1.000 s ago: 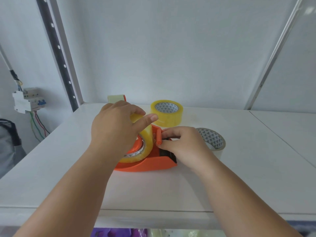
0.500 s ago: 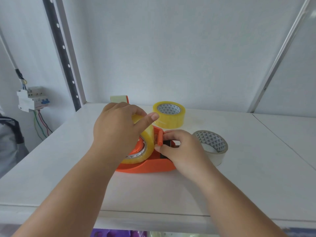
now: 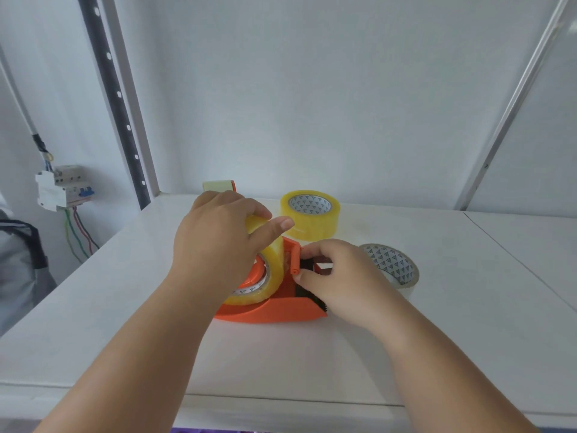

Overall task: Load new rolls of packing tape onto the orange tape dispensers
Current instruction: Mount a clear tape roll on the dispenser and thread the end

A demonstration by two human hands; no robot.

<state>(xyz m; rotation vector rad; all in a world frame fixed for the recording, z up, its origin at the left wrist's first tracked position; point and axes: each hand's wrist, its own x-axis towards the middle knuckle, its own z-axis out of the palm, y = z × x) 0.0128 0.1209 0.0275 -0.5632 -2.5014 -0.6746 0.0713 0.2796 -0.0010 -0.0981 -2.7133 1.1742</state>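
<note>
Tape roll (image 3: 268,270) sits on orange dispenser (image 3: 274,309), under left grip (image 3: 218,235) curled round it; right grip (image 3: 340,282) pinches roller (image 3: 294,260).

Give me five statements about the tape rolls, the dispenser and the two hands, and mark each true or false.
1. The left hand grips the yellow roll on the dispenser. True.
2. The orange dispenser hangs off the table's front edge. False: it sits well in on the white table.
3. The right hand has its fingers at the dispenser's roller end. True.
4. The spare yellow roll is stacked on the thin pale roll. False: they lie apart, each flat on the table.
5. Both hands are idle. False: both are on the dispenser.
</note>
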